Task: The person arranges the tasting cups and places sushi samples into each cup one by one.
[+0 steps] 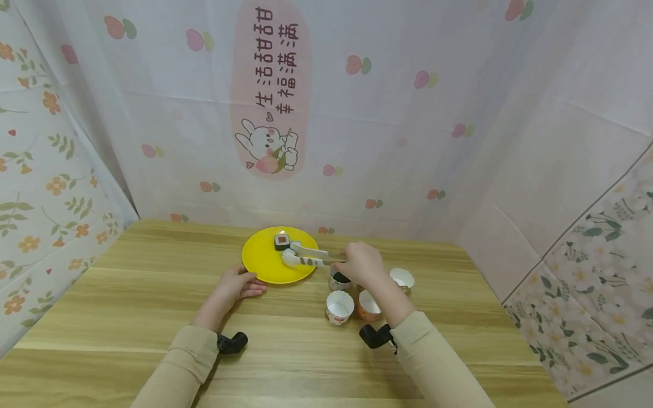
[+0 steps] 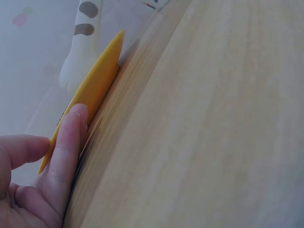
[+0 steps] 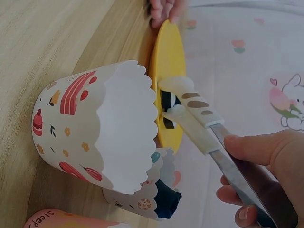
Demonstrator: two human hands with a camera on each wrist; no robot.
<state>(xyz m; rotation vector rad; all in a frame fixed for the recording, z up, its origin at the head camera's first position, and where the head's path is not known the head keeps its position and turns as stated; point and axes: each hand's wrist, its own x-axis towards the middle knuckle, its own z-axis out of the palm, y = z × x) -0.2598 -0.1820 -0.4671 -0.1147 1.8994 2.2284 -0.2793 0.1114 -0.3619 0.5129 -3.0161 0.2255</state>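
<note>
My left hand (image 1: 237,288) pinches the near left rim of a yellow plate (image 1: 262,269), thumb on top and fingers under the edge. In my right hand (image 1: 363,263) is a pair of metal tongs (image 3: 228,164) with white cat-paw tips, reaching over the plate from the right. A toy sushi roll (image 1: 282,241) with a dark rim and reddish centre sits on the plate, beside the paw tips. In the right wrist view, dark sushi pieces (image 3: 167,100) show at the tips, partly covered by them; I cannot tell whether the tips grip one.
Several scalloped paper cups stand right of the plate: a white one (image 1: 339,307) in front, an orange one (image 1: 368,309) beside it, another (image 1: 402,279) beyond my right wrist. A patterned cup (image 3: 137,197) holds a dark piece (image 3: 167,199). A printed curtain (image 1: 388,141) hangs behind the wooden table (image 1: 285,351).
</note>
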